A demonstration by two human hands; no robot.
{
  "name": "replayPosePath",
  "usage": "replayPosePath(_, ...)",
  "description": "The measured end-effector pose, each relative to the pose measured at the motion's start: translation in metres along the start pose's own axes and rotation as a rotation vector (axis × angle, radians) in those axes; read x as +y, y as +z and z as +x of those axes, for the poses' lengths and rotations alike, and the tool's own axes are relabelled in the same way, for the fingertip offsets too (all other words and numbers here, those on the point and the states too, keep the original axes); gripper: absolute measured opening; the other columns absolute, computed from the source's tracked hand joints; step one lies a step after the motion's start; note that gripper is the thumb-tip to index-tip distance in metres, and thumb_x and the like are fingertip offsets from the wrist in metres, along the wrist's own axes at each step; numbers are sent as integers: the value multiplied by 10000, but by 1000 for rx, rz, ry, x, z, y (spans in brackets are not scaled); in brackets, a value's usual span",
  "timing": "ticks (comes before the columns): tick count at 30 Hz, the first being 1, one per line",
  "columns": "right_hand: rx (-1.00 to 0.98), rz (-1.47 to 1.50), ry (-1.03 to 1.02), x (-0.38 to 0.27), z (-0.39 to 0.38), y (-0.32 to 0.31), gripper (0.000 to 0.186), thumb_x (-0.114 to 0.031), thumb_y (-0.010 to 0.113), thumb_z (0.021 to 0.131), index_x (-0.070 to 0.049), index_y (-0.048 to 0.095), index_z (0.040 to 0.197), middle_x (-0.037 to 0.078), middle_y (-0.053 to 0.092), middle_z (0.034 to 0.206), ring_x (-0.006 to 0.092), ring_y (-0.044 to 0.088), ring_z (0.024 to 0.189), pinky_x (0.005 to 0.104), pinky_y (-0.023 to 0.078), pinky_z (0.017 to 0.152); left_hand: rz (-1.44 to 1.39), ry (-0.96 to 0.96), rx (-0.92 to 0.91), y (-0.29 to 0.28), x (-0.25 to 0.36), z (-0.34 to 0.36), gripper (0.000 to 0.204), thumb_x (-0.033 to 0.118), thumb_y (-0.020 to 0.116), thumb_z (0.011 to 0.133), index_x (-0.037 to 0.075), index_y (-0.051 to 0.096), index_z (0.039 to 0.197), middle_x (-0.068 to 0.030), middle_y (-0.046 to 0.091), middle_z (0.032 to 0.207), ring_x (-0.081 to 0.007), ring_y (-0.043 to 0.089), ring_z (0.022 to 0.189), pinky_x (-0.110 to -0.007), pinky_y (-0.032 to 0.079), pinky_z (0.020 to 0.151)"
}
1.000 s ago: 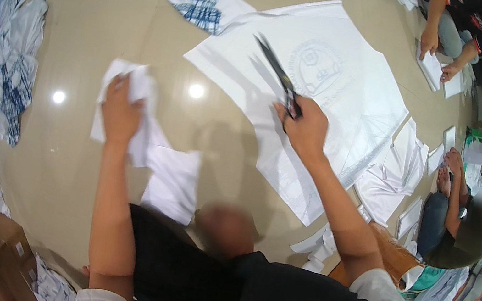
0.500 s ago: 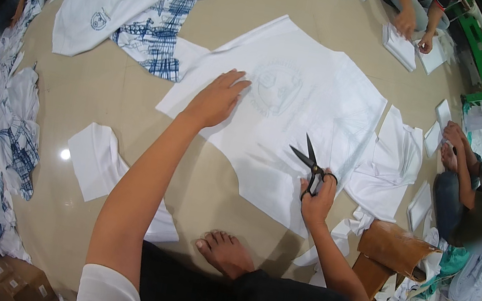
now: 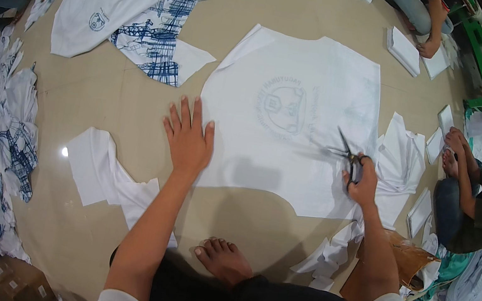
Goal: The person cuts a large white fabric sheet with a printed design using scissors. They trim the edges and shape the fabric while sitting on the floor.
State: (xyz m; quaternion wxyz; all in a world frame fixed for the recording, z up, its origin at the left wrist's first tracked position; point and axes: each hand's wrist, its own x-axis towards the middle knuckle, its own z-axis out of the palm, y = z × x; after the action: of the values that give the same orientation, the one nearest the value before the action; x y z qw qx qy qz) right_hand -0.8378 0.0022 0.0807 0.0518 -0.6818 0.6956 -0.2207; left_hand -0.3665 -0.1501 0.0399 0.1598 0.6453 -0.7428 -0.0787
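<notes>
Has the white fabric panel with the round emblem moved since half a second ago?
Yes: the white fabric panel has turned and shifted right, away from the blue-patterned cloth, which has stayed put.

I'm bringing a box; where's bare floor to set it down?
Bare floor lies between the left hand and the heaped patterned cloth, and beyond the white panel. It's crowded beside the right hand, with crumpled white cloth.

Bare floor [image 3: 116, 98] opens at nine and twelve o'clock from the white fabric panel [image 3: 293, 124]; blue-patterned cloth [image 3: 146, 13] blocks ten, the spread left hand [image 3: 187, 141] eight; splayed scissors [image 3: 352, 161] obstruct four, a bare foot [image 3: 226, 260] six.
</notes>
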Motion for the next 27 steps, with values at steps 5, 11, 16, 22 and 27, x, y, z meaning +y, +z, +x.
replayPosePath(5,216,-15,212,18,31,7,551,-230,869,858,87,614,1230,246,699,1124,398,691,1052,430,537,965,-84,-43,8,-12,31,-60,679,309,528,1070,29,323,1654,-246,285,1716,-524,157,1595,-680,103,1268)
replayPosePath(11,329,-3,274,-15,64,39,549,-248,873,869,79,625,1234,233,703,1164,382,692,1090,430,536,964,-453,529,-416,-5,53,33,672,307,503,1095,35,281,1668,-202,265,1737,-409,193,1621,-569,128,1316)
replayPosePath(16,272,-84,224,-6,86,54,611,-302,876,871,61,606,1282,238,702,1202,402,685,1122,457,528,999,32,420,-227,39,15,133,719,483,424,1116,125,227,1707,-134,194,1777,-391,121,1643,-568,118,1322)
replayPosePath(22,230,-80,239,17,101,51,630,-316,859,893,73,588,1307,252,702,1210,417,680,1143,470,524,1006,221,89,2,37,-38,184,628,458,416,1125,213,306,1692,-175,249,1751,-444,200,1611,-673,136,1276)
replayPosePath(27,200,-165,164,48,123,52,704,-350,864,889,104,567,1337,281,684,1280,439,673,1178,461,530,1021,43,165,172,30,-43,167,612,359,472,1114,89,345,1649,-227,315,1699,-471,268,1574,-633,186,1279)
